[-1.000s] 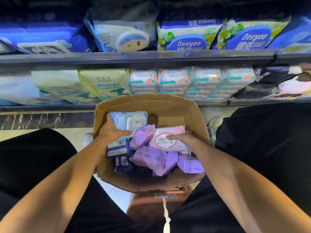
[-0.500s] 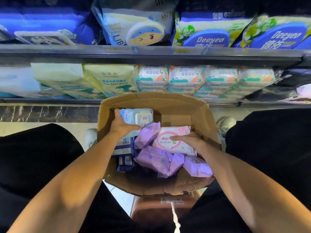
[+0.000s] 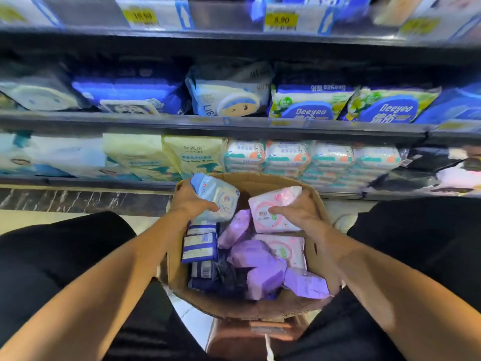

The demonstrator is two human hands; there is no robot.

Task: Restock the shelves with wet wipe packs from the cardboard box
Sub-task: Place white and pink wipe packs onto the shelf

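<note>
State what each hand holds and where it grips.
Left hand grips the blue pack by its left side. Right hand grips the pink pack by its right edge.

From my remote feed: a matt brown corrugated cardboard box (image 3: 179, 261) with rough, creased flaps holds glossy purple plastic-film wipe packs (image 3: 256, 267); at twelve o'clock, smooth dark metal shelf edges (image 3: 208, 126) carry shiny yellow paper price tags (image 3: 281, 20).

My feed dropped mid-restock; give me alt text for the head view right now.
The left hand grips a pale blue wipe pack and the right hand grips a pink-and-white pack, both over the open cardboard box. Purple packs lie inside; stocked shelves stand beyond.
</note>
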